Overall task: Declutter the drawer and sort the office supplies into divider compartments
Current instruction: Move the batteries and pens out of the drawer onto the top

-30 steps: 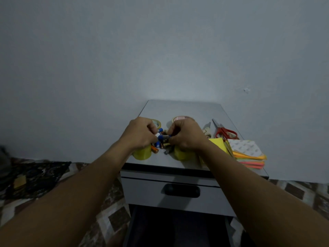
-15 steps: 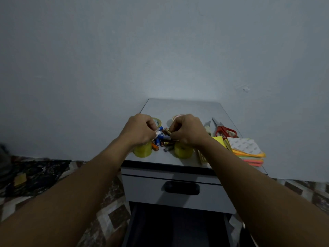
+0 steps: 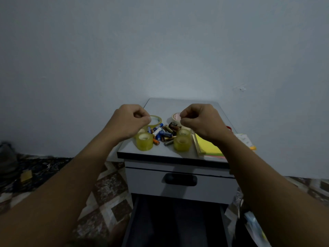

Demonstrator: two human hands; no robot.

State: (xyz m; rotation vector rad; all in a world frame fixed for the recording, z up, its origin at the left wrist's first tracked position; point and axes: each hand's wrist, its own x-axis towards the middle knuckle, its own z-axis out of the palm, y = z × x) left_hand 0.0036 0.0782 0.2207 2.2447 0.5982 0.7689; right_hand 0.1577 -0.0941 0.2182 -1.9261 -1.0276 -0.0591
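Presently both hands are held apart above the desk (image 3: 161, 151). The left hand (image 3: 128, 122) is up and to the left of the battery pile (image 3: 162, 131), and the right hand (image 3: 199, 120) is up and to the right of it. The fingers of each are curled in against the thumb, and nothing is seen gripped in either.

The battery pile lies loose on the desk top. It is flanked by the left yellow tape roll (image 3: 144, 142) just beside it and the right yellow tape roll (image 3: 182, 143) on the opposite side. A flat tape ring (image 3: 156, 119) lies behind the pile, and the sticky notes (image 3: 207, 145) lie beyond the right roll.

The step in hand is judged to be the gathering of the batteries for a compartment. No dividers can be made out; the open drawer (image 3: 132, 220) below and in front of the pile is too dark to read.

The cells are round and are likely to roll, so they are best scooped inward from both sides with cupped palms. The two rolls can be used as stops. Small handfuls are advised, and strays should be drawn back from the desk edge in front of the pile.
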